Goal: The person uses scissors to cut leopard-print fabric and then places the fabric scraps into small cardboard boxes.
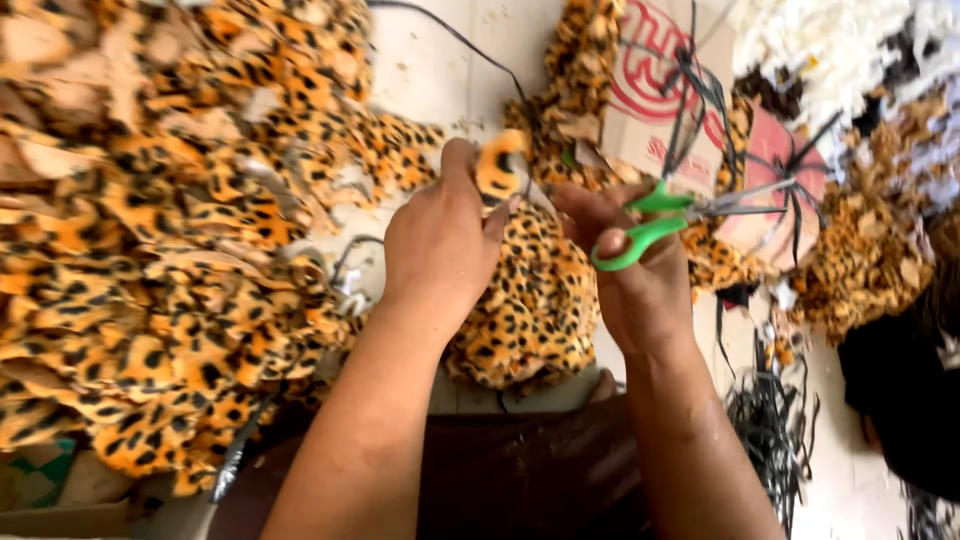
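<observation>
Grip: left hand point(440, 240) pinches soft leopard-print plush fabric piece point(525, 300) at its top edge | right hand point(640, 280) closed through green-handled scissors point(690, 215) | piece on pale surface point(440, 70), light, floppy; hold near edge.

Scissor blades point(750, 200) motion-blurred; leopard fabric pile point(150, 250) cut off at left edge.

Both forearms extended, left hand point(440, 245) pinching, right hand point(635, 275) curled
</observation>
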